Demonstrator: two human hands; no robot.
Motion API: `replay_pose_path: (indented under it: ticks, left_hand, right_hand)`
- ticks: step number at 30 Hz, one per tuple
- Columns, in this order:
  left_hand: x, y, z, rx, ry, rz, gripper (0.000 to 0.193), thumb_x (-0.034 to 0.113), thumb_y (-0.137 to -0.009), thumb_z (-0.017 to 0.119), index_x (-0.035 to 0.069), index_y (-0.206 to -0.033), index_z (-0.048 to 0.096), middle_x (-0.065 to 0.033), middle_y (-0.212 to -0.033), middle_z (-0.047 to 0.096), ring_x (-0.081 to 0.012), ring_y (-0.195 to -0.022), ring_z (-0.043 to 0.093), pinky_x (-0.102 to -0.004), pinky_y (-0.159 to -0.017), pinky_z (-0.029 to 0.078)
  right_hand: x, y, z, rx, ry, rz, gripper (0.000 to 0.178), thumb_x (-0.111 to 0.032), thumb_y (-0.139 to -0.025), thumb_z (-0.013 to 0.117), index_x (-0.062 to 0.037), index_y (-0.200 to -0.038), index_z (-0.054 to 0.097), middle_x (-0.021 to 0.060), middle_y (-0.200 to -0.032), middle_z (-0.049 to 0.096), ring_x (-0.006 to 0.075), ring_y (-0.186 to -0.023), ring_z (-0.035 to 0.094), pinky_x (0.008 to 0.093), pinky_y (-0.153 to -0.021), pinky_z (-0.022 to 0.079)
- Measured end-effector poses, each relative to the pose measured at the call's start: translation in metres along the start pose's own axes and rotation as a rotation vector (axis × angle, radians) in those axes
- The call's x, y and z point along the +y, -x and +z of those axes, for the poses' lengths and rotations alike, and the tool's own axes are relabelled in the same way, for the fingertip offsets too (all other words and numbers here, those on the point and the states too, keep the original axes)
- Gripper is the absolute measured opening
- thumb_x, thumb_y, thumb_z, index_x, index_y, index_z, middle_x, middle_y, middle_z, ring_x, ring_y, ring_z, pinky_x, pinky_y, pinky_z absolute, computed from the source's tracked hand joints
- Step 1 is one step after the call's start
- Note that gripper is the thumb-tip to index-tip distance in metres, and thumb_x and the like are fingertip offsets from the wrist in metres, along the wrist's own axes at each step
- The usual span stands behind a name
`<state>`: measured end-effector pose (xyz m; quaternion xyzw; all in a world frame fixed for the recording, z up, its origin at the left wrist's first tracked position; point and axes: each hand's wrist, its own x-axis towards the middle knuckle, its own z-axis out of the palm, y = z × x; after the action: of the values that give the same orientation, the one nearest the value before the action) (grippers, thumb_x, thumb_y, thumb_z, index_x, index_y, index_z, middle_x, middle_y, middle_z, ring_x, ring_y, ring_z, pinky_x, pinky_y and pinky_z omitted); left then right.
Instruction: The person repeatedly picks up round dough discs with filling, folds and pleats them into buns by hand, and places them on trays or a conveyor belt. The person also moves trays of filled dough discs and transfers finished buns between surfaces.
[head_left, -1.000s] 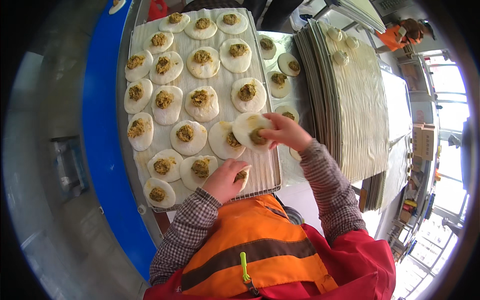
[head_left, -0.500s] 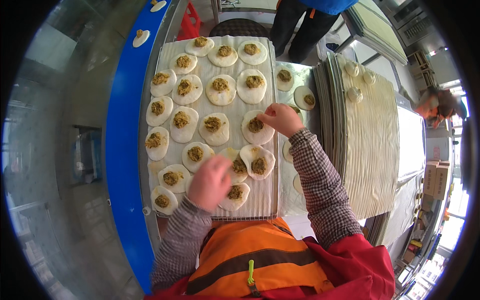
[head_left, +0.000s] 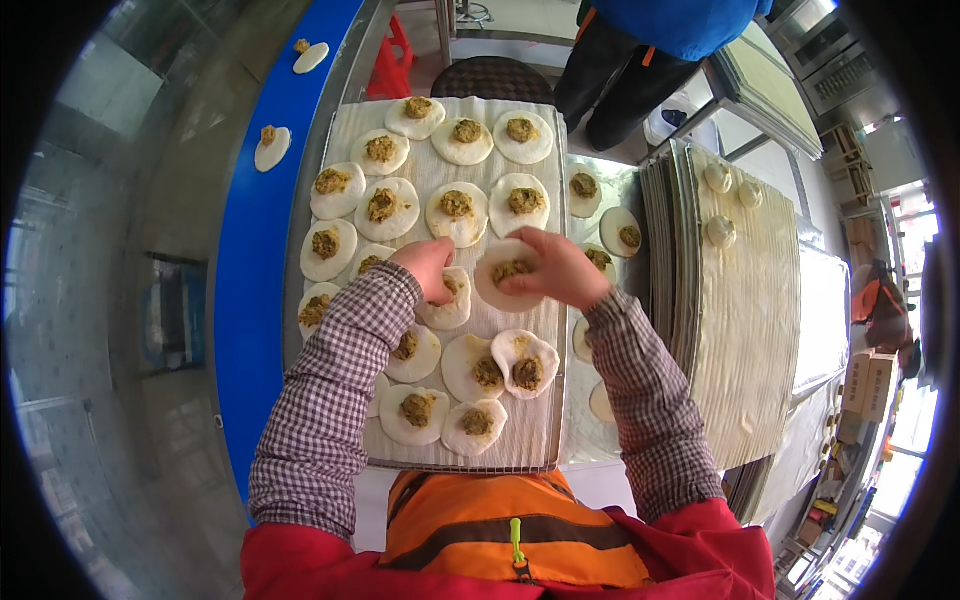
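Note:
My right hand (head_left: 562, 268) grips a round dough wrapper (head_left: 490, 290) with brown-yellow filling on it; thumb and fingers curl over its right side. To its left, my left hand (head_left: 425, 268) has thumb and fingers closed on the edge of another filled dough wrapper (head_left: 452, 316). That wrapper's filling is partly covered by the thumb. Both hands are over a cloth-lined tray (head_left: 520, 440) holding rows of similar filled wrappers. Nearer me, a wrapper with a raised edge (head_left: 526, 350) overlaps its neighbour (head_left: 465, 368). My left forearm hides some of the wrappers on the left.
A blue belt (head_left: 245, 330) carrying two filled wrappers runs along the left. To the right, a metal surface (head_left: 600, 440) holds more wrappers, beside stacked cloth-covered trays (head_left: 745, 320) with closed buns (head_left: 720, 232) on top. A person in blue (head_left: 665, 30) stands beyond the tray.
My left hand has moved forward from the near wrappers to one in mid-tray. The right hand has taken hold of its wrapper and shifted it left. The view has moved slightly.

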<state>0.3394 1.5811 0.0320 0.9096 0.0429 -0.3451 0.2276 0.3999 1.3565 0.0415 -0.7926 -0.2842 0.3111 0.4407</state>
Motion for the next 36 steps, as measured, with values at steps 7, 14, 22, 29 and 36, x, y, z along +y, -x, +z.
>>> replay_pose_path:
  ticks: [7,14,22,29,36]
  left_hand:
    - [-0.023,-0.04,-0.011,0.217,-0.018,0.154,0.045,0.01,-0.062,0.075,0.006,-0.105,0.061,-0.0146,-0.107,0.058,-0.0313,-0.099,0.058,-0.0371,-0.088,0.048]
    - [-0.042,0.006,-0.01,0.654,0.226,0.291,0.028,0.011,-0.069,0.071,0.007,-0.096,0.065,-0.0159,-0.094,0.063,-0.0311,-0.089,0.062,-0.0387,-0.079,0.05]
    - [-0.288,0.091,-0.015,1.168,0.147,-0.46,0.052,0.027,-0.079,0.071,0.007,-0.122,0.05,-0.0175,-0.109,0.057,-0.0341,-0.093,0.059,-0.0421,-0.08,0.051]
    - [-0.353,0.114,0.056,1.201,0.258,-0.314,0.029,0.011,-0.078,0.068,0.007,-0.104,0.058,-0.0147,-0.091,0.06,-0.0318,-0.083,0.061,-0.0399,-0.072,0.052]
    - [-0.346,0.207,0.107,0.789,0.79,-0.302,0.046,0.005,-0.072,0.067,0.001,-0.116,0.055,-0.0154,-0.102,0.06,-0.0297,-0.088,0.061,-0.0371,-0.081,0.051]
  right_hand:
    - [0.023,-0.035,0.011,0.1,0.288,0.051,0.051,-0.022,-0.072,0.074,-0.0017,-0.116,0.058,0.017,-0.102,0.065,0.0299,-0.09,0.064,0.0361,-0.081,0.05]
    - [-0.021,-0.021,0.026,0.427,0.613,-0.21,0.045,-0.017,-0.073,0.072,-0.0045,-0.115,0.061,0.0136,-0.106,0.063,0.0323,-0.099,0.059,0.0388,-0.086,0.047]
    - [-0.105,-0.147,0.08,0.289,0.399,-0.457,0.03,-0.007,-0.076,0.066,-0.005,-0.106,0.061,0.0129,-0.099,0.062,0.0298,-0.086,0.062,0.0359,-0.071,0.051]
    - [-0.168,-0.388,0.199,0.069,0.786,-0.582,0.047,-0.007,-0.079,0.061,-0.0138,-0.124,0.054,0.0111,-0.126,0.053,0.0332,-0.109,0.055,0.0407,-0.089,0.048]
    - [-0.182,-0.436,0.277,-0.345,1.06,-0.556,0.043,-0.005,-0.082,0.059,-0.0112,-0.123,0.055,0.0127,-0.125,0.055,0.0299,-0.112,0.055,0.0386,-0.09,0.048]
